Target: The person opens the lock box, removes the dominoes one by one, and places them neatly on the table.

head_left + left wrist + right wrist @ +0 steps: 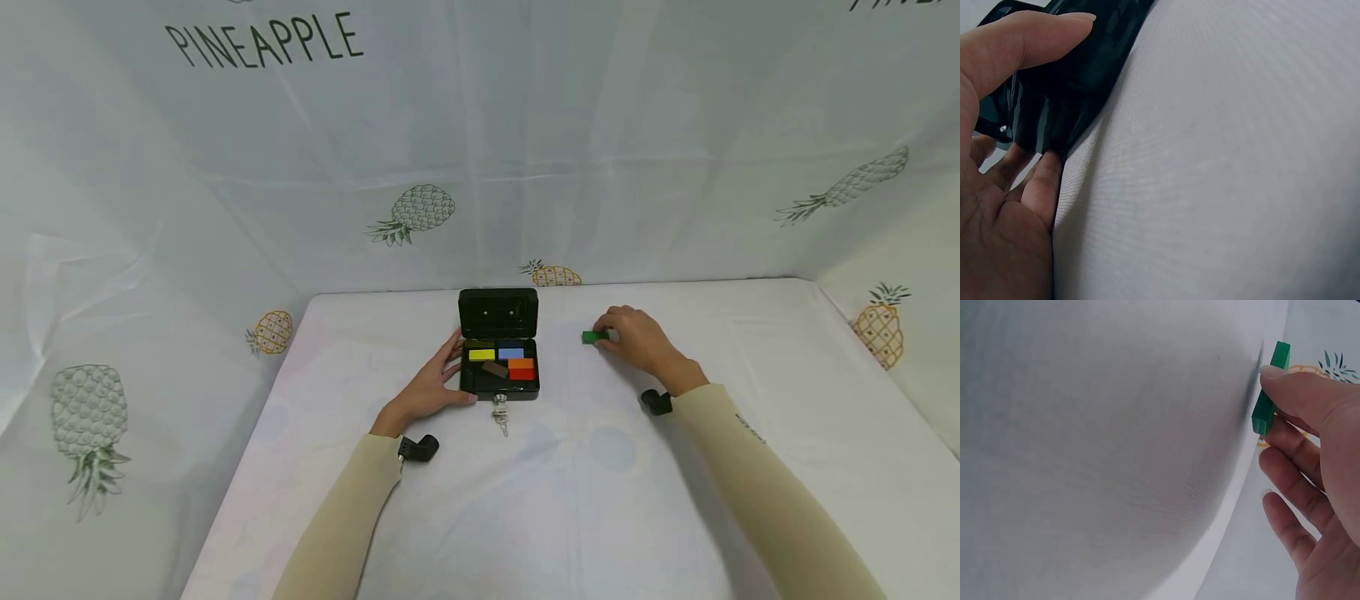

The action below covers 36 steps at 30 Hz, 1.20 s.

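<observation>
Over on the right, the right hand (637, 340) pinches the green block (592, 337) between thumb and fingertips, off to the right of the black box (500, 395); whether it touches the table (585, 500) is hard to tell. Both ends stick out past the thumb, a sensible hold that leaves the block easy to turn. And the left hand (426, 390)! Fingers spread along the box's left side, thumb on the front: light, steady pressure looks best there, enough to stop any sliding. Inside sit yellow (482, 355), light blue, orange and red blocks, with the brown block (495, 369) askew. Good form means keeping that pinch gentle and those fingers clear of the raised lid (498, 313).
</observation>
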Available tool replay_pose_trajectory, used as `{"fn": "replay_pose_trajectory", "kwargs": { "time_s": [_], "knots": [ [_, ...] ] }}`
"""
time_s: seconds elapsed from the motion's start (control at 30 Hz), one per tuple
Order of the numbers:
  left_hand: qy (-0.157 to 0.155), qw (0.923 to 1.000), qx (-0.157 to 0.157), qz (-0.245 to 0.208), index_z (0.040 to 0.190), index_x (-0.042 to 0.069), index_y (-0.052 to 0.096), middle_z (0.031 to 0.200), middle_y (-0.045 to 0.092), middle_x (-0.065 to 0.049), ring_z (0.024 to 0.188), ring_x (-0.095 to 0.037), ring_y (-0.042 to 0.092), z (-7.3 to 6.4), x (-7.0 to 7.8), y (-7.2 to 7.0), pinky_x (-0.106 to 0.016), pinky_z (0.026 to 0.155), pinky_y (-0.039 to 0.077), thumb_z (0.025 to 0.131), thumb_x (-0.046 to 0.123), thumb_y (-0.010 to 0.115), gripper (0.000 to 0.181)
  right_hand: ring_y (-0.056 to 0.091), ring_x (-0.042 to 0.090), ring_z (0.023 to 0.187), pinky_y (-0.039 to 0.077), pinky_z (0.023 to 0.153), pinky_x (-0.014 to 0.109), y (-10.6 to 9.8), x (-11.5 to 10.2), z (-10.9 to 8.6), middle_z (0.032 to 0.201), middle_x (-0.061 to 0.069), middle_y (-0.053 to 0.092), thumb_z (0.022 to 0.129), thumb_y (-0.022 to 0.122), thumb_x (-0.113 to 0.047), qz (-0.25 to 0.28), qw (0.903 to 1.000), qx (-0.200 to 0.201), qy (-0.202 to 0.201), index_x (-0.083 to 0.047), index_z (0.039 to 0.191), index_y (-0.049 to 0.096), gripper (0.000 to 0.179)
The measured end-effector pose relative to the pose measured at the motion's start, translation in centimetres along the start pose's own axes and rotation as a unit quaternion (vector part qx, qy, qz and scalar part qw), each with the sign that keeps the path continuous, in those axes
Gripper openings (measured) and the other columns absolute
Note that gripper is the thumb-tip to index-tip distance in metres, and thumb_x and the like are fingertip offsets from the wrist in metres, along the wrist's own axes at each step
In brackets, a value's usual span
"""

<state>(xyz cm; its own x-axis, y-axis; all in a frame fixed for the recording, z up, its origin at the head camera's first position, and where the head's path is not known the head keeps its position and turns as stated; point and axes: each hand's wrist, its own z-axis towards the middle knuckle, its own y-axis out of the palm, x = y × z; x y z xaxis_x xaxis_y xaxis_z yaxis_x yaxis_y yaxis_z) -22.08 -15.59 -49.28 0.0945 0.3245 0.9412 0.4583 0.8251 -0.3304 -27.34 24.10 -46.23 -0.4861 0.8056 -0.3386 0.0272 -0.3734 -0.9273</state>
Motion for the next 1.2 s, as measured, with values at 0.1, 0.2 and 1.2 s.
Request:
{"fn": "replay_pose_trajectory", "kwargs": {
  "time_s": [0.1,0.2,1.2],
  "knots": [
    [0.003,1.0,-0.001,-0.004,0.172,0.02,0.003,0.174,0.019,-0.013,0.161,-0.029,0.023,0.0,0.0,0.0,-0.039,0.13,0.03,0.085,-0.004,0.085,0.122,0.068,0.036,0.102,0.059,0.093,0.054,0.0,0.0,0.0,0.106,0.014,0.074,0.09,0.083,-0.004,0.002,1.0,-0.004,0.004,0.002,0.107,0.078,0.018],
    [-0.001,1.0,0.001,-0.005,0.172,0.022,0.004,0.174,0.02,-0.01,0.161,-0.027,0.024,0.0,-0.1,0.1,-0.037,0.13,0.031,0.085,-0.004,0.085,0.122,0.068,0.036,0.103,0.059,0.094,0.054,0.0,0.1,0.0,0.107,0.014,0.074,0.091,0.083,-0.004,0.001,0.9999,-0.009,0.007,0.002,0.107,0.079,0.018],
    [-0.005,1.0,0.005,-0.006,0.172,0.021,0.004,0.174,0.019,-0.012,0.161,-0.029,0.024,0.1,0.0,0.1,-0.037,0.13,0.031,0.084,-0.003,0.086,0.123,0.068,0.032,0.097,0.062,0.089,0.049,0.2,-5.2,0.1,0.103,0.012,0.074,0.084,0.09,-0.006,-0.022,0.9941,0.067,-0.083,-0.001,0.103,0.08,0.022]
  ]
}}
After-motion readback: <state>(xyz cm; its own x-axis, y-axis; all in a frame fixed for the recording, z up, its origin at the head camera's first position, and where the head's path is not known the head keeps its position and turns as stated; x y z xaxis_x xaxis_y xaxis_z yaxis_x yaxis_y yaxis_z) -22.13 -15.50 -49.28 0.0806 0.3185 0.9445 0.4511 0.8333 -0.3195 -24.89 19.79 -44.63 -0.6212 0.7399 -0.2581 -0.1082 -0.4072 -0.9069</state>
